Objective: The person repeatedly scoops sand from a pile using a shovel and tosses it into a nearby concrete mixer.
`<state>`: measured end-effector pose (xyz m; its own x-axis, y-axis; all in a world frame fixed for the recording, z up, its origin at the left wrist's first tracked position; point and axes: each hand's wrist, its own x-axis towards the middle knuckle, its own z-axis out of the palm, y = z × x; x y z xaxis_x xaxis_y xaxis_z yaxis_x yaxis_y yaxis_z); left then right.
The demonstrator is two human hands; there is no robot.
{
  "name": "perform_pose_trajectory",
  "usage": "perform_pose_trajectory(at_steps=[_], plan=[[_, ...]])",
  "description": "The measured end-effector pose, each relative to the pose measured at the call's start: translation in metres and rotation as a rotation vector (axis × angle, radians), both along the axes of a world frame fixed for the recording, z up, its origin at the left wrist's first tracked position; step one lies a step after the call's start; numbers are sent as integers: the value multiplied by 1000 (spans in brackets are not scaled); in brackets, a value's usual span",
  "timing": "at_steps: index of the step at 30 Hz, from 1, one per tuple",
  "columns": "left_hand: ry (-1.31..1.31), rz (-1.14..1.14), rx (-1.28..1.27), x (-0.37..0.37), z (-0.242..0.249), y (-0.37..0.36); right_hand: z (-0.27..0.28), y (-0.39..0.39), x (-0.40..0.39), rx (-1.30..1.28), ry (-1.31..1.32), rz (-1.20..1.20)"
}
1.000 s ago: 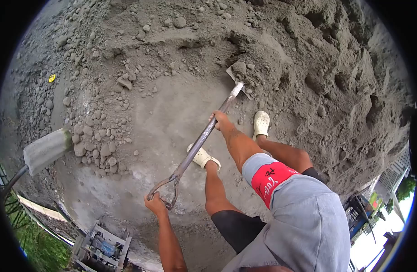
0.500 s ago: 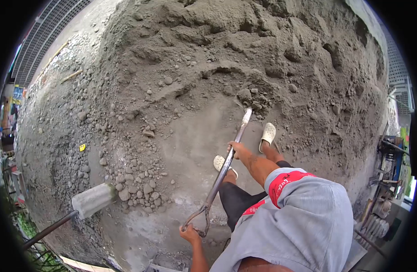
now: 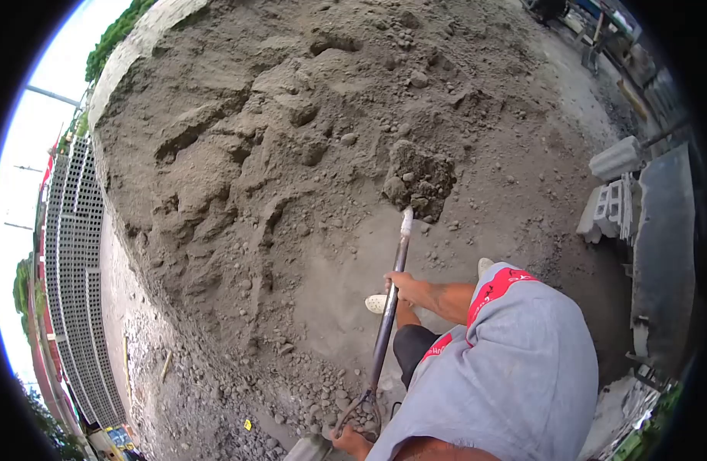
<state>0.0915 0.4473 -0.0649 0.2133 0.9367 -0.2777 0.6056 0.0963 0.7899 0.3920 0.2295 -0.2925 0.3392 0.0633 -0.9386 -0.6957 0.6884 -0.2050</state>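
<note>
A shovel [image 3: 392,311] with a long metal shaft slants across the middle. My right hand [image 3: 400,286] wraps round its shaft about halfway along. At the lower end my left hand [image 3: 353,442] grips the D-shaped handle. The far end carries a heap of damp, dark soil with stones [image 3: 419,184], which hides most of the blade. Around it spreads a large mound of grey-brown sand [image 3: 292,138]. My feet in pale clogs [image 3: 375,304] stand close to the shaft on the scraped ground.
Hollow blocks are stacked in a long wall [image 3: 75,269] at the left. On the right, loose concrete blocks [image 3: 605,209] stand beside a grey sheet [image 3: 664,253]. Stones [image 3: 322,406] and a small yellow scrap [image 3: 247,424] lie near the lower edge, by a pale block [image 3: 310,449].
My view has swung to the right, bringing the loose blocks and the sheet into sight. The shovel stands more upright in view, with a bigger soil heap at its end. Both hands keep their grip.
</note>
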Motion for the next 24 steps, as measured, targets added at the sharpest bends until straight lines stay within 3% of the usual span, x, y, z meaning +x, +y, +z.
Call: perform_pose_trajectory(at_steps=[1,2,5,9,10,12,13,14,15,16,18,19,21,24], plan=[[64,-79,20,0,-10,-7,0,-34,-2,-18,-22,-75],[-54,-466,-105,-35,-59,27,-10,-72,-6,-1,-45,-144],[-130,-567,-252,31,-65,-45,71,-201,-15,-183,-75,-315],[-174,-703,-544,143,-6,-201,206,-386,-42,-399,-99,-495],[-189,-889,-482,170,16,-249,216,-435,-47,-417,-206,-616],[-467,-1335,-377,221,5,-316,264,-527,-64,-485,-315,-843],[-508,-1286,-573,251,5,-357,283,-572,-77,-545,-506,-959],[-600,-1328,-696,265,57,-413,324,-608,-94,-610,-577,-1037],[-773,-1501,-572,271,102,-465,354,-641,-114,-671,-783,-1095],[-759,-1526,-718,278,124,-511,380,-672,-125,-732,-813,-1246],[-884,-1815,-634,258,180,-588,404,-721,-154,-766,-906,-1404],[-966,-1972,-505,252,176,-619,416,-737,-174,-713,-979,-1549],[-1151,-2200,-299,214,199,-649,402,-767,-216,-653,-1092,-1595],[-1232,-2412,-217,199,142,-641,394,-741,-248,-695,-989,-1500]])
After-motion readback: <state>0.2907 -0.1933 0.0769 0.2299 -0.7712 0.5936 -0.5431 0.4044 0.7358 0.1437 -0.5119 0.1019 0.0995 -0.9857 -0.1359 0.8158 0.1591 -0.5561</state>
